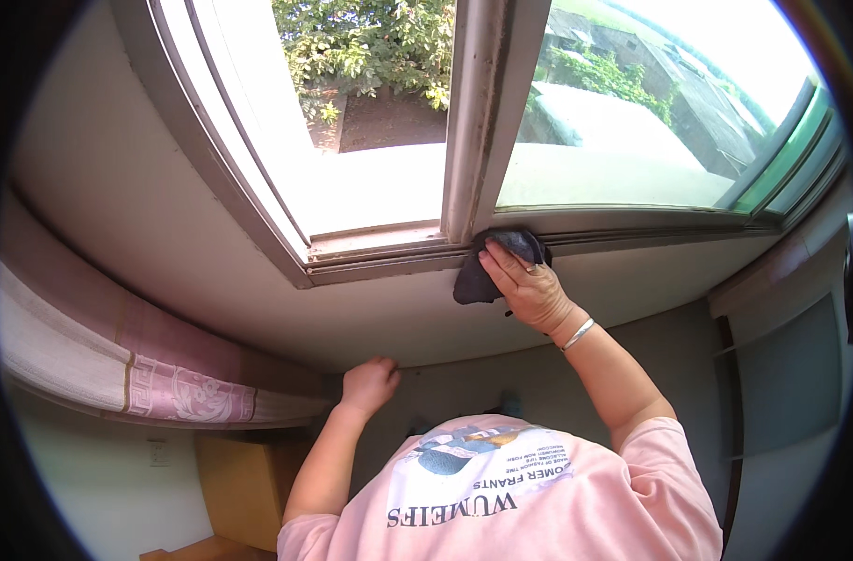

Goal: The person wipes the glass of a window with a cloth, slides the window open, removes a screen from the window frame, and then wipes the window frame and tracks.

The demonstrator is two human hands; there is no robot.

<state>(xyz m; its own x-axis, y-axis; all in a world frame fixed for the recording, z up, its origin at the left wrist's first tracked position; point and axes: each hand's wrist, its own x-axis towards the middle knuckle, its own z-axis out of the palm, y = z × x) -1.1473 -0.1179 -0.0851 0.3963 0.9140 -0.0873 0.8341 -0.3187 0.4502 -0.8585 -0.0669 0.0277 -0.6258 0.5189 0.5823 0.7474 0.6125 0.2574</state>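
My right hand [531, 292] presses a dark grey cloth [478, 282] against the lower window frame, near the foot of the upright between the panes. Its fingers lie stretched over the cloth, and part of the cloth hangs below the frame. A ring and a silver bracelet [578, 334] are on that hand and wrist. The window frame [379, 268] is brownish grey with narrow tracks along its bottom. Lower down and to the left, my left hand [371, 383] is curled into a loose fist, away from the window. I see nothing held in it.
Left of the upright the window opening shows a leafy tree [365, 51] outside. A glass pane [623, 140] fills the right side. A pink and beige curtain [188, 388] hangs at the left, above a wooden cabinet [244, 491]. Below the window runs a pale sill [632, 280].
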